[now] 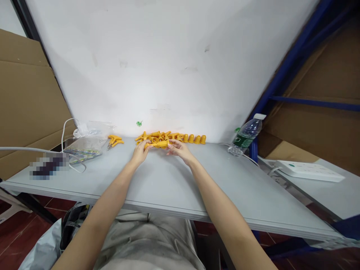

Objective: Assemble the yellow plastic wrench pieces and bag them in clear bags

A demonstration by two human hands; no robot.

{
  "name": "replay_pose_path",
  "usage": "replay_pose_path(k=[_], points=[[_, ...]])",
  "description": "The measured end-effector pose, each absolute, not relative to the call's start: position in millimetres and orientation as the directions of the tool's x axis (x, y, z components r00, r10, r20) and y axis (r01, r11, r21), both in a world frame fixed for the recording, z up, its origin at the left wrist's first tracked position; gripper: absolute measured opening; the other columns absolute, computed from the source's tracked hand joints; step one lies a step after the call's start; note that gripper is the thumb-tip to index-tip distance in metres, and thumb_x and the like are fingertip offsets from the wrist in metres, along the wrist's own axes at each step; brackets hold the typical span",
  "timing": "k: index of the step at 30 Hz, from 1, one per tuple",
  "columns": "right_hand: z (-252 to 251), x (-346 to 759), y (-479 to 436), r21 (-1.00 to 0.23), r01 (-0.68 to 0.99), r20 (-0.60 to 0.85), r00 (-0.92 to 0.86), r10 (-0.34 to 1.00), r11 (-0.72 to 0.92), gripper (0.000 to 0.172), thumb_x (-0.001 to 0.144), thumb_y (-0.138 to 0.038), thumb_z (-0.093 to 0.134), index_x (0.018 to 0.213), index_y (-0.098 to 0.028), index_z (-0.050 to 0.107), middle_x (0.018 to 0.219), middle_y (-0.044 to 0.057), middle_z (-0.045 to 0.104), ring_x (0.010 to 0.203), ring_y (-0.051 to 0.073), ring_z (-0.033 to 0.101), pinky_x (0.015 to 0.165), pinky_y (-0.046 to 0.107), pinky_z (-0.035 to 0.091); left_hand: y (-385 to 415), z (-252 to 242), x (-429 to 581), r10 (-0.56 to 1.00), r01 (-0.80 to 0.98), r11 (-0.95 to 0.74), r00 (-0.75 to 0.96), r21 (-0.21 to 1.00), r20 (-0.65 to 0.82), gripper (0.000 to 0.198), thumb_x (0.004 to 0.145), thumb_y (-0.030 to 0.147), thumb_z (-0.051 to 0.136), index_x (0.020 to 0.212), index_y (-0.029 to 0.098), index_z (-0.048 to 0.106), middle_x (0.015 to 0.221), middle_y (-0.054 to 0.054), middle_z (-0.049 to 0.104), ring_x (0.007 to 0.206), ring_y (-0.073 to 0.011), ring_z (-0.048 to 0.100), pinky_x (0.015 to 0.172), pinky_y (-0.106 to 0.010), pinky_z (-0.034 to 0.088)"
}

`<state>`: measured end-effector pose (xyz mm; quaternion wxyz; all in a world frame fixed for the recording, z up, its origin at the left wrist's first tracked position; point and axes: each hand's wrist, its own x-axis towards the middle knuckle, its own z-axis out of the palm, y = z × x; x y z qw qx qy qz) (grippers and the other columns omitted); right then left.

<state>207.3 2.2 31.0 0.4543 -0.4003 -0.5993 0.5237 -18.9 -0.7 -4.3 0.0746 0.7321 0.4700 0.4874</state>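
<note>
- A clear plastic bag lies at the table's left, with small multi-coloured items inside; I cannot tell what they are.
- A water bottle with a green label and white cap leans tilted at the right rear.
- The left hand and right hand each close fingertips on one end of a yellow piece, held just above the grey table, in front of the pile of yellow parts.
- The piece is a short orange-yellow plastic barrel, lying sideways.
- A row of yellow caps stands along the white backboard; a few T-shaped yellow pieces lie near the bag.
- The near half of the table is bare up to its front edge.
</note>
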Motion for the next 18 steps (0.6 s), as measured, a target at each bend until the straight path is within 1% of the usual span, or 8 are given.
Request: replay_pose_path(k=[5,8,13,18], points=[[31,206,2,-0.992,0.005,0.124,-0.271,0.955,0.130,0.036,0.074,-0.039,0.075,0.102,-0.021,0.061,0.075,0.000,0.070,0.060,0.014,0.065,0.072,0.034,0.058,-2,-3,-19,0.756,0.622,-0.546,0.078,0.561,0.650,0.016,0.092,0.029,0.051,0.102,0.021,0.059,0.106,-0.008,0.068,0.094,-0.0198,0.064,0.084,-0.033,0.050],[31,204,3,-0.992,0.006,0.119,-0.265,0.957,0.125,0.037,0.073,-0.043,0.075,0.098,-0.021,0.059,0.071,0.000,0.070,0.058,0.014,0.065,0.070,0.033,0.058,-2,-2,-18,0.762,0.618,-0.543,0.078,0.568,0.643,0.015,0.091,0.028,0.051,0.102,0.021,0.059,0.107,-0.009,0.068,0.097,-0.0205,0.063,0.086,-0.034,0.049],[31,201,0,-0.991,-0.002,0.133,-0.261,0.956,0.137,0.045,0.068,-0.055,0.075,0.090,-0.022,0.056,0.064,-0.002,0.067,0.056,0.014,0.063,0.065,0.030,0.056,-3,-2,-18,0.768,0.614,-0.536,0.070,0.579,0.636,0.016,0.092,0.029,0.050,0.102,0.021,0.059,0.108,-0.009,0.067,0.099,-0.0209,0.061,0.088,-0.035,0.048],[33,196,-5,-0.993,0.025,0.108,-0.235,0.966,0.117,0.051,0.067,-0.069,0.068,0.071,-0.022,0.047,0.057,-0.003,0.062,0.052,0.014,0.061,0.061,0.028,0.053,-3,-1,-18,0.762,0.618,-0.546,0.086,0.565,0.642,0.017,0.092,0.031,0.050,0.103,0.022,0.059,0.108,-0.008,0.067,0.098,-0.0207,0.062,0.088,-0.035,0.048]])
